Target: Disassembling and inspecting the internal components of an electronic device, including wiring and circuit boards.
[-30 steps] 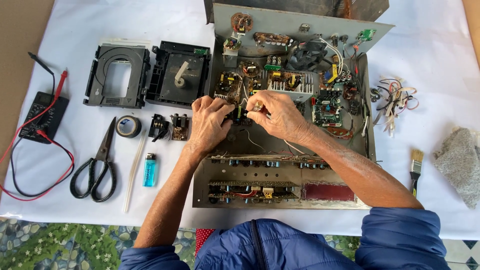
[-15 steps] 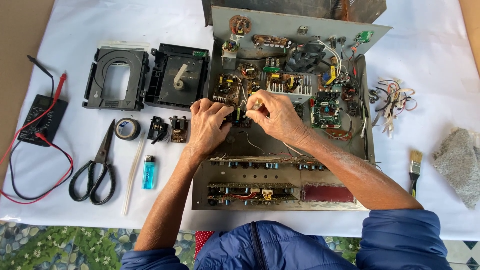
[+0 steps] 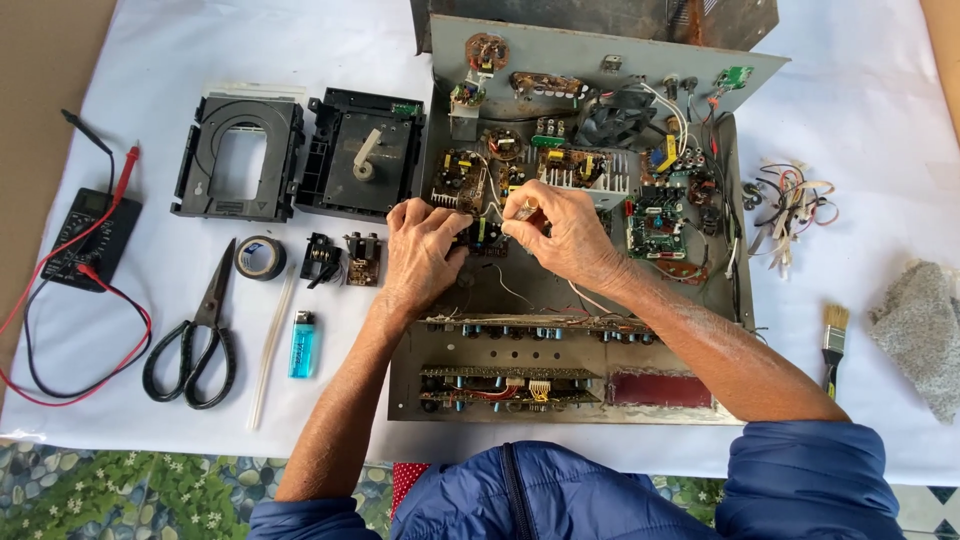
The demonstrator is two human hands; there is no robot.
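Both hands are pinched over a small circuit board (image 3: 480, 235) inside the open chassis (image 3: 700, 300): left hand (image 3: 425, 250) bracing, right hand (image 3: 560, 232) gripping a small part. A slip could snag the thin wires (image 3: 500, 285) nearby.

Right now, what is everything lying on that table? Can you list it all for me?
open metal chassis: one, grey, centre, full of circuit boards
disc tray frame: one, black, upper left
drive mechanism: one, black, beside the frame
multimeter: one, black with red leads, far left
scissors: one, black, left
tape roll: one, black, left
lighter: one, blue, left
wire bundle: one, mixed colours, right
brush: one, right
cloth: one, grey, far right
left hand: on the chassis
right hand: pinching a small part
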